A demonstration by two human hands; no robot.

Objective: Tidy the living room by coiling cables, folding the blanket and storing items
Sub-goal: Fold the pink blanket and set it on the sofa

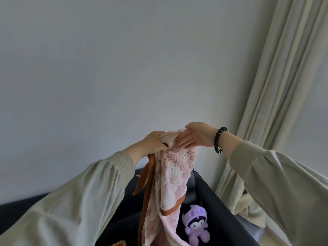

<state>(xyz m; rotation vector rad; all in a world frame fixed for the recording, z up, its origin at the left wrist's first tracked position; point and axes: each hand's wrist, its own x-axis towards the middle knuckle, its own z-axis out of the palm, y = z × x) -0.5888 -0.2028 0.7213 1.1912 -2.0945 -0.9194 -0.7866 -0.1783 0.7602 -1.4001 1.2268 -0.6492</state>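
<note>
A pink fleecy blanket [170,178] with a brown border hangs down from both raised hands in front of the wall. My left hand [154,142] grips a bunched top corner of it. My right hand [197,135], with a black bead bracelet on the wrist, pinches the top edge right beside the left hand, thumb on top and fingers under the cloth. The blanket's lower end drops out of the frame's bottom edge over the dark sofa [209,196].
A purple plush toy [196,223] lies on the sofa seat next to the armrest. Beige curtains [276,86] hang at the right, bunched near the floor. A bit of brown fluffy material [119,243] shows at the bottom edge. A plain grey wall [106,68] is ahead.
</note>
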